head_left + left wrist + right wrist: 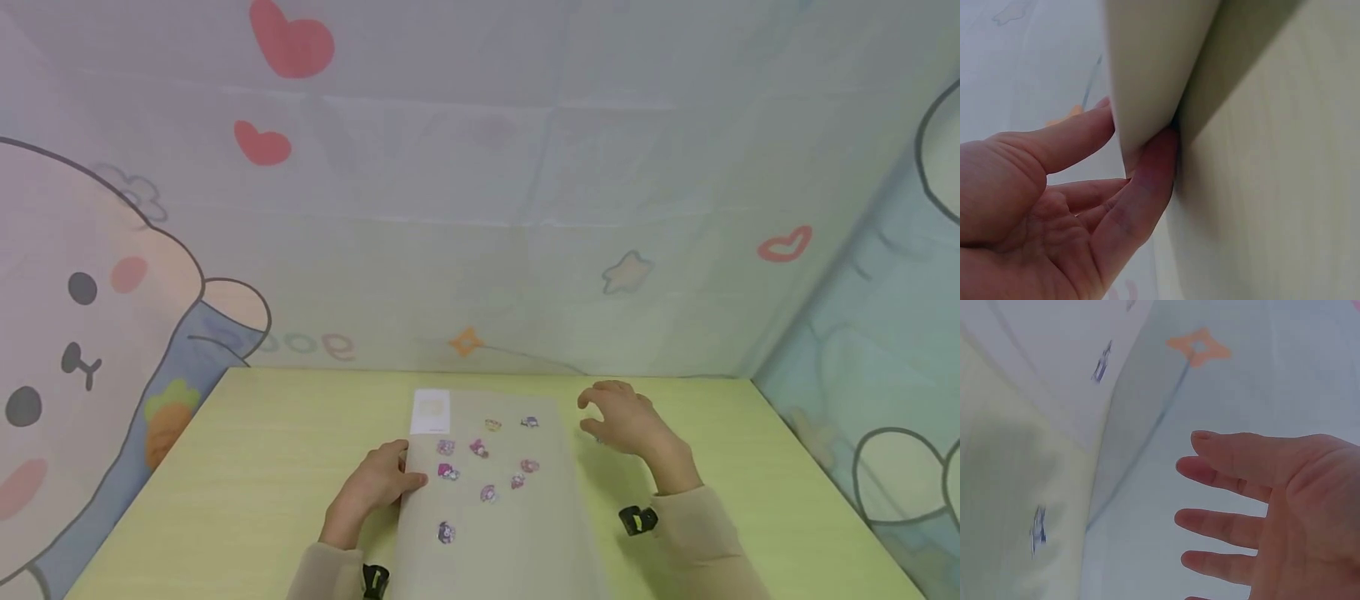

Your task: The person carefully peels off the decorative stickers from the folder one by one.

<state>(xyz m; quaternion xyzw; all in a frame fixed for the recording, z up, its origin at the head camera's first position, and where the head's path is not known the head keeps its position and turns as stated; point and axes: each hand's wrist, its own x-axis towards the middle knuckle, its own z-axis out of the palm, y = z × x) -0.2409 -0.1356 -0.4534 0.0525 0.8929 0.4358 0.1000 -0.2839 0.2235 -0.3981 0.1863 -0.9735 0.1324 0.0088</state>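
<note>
A large pale sheet (517, 533), dotted with several small cartoon stickers (488, 493), lies on the table, with a white label (431, 411) at its far left corner. At its left edge my left hand (377, 477) pinches it, thumb on top and fingers underneath; the left wrist view shows the sheet's edge (1147, 75) between them. My right hand (626, 421) hovers past the right edge, fingers spread and slightly bent, holding nothing. Below it a small sticker (1038, 531) is on the table, mostly hidden by the hand in the head view.
The light yellow wooden table (247, 467) runs back to a cloth backdrop (465, 167) printed with hearts and a bear. A black clip-like piece (638, 521) sits by the right cuff, and another (375, 581) by the left cuff.
</note>
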